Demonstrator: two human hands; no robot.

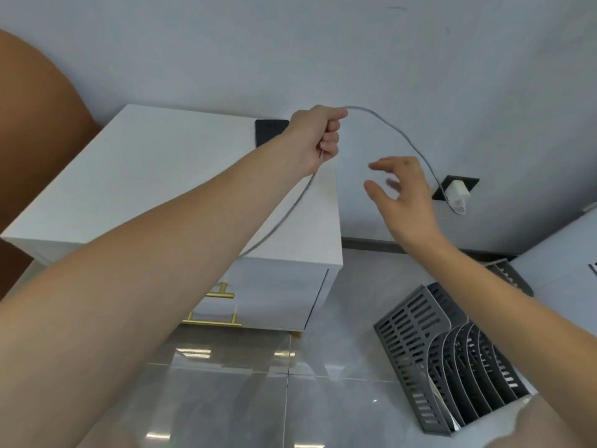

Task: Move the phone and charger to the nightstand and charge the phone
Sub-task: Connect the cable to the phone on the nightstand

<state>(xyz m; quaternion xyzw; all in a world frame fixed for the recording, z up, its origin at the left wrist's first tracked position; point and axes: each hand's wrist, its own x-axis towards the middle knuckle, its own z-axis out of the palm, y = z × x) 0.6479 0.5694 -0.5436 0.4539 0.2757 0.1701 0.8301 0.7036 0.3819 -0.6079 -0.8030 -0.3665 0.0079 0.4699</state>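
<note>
The left hand (318, 137) is squeezing the thin cable (392, 129) in a fist. The right hand (399, 192) is spread wide, holding nothing. The charger (458, 192) is sitting in the wall socket (468, 183). The phone (270, 132) is lying on the nightstand (145, 189). The cable looks soft and floppy, so grabbing near its loose end seems best.

The nightstand (161, 176) fills the frame's left, the phone (270, 132) on its far right corner against the wall. Right of it, the charger (457, 191) sits in a wall socket (468, 184). A file rack (452, 360) stands lower right.
</note>
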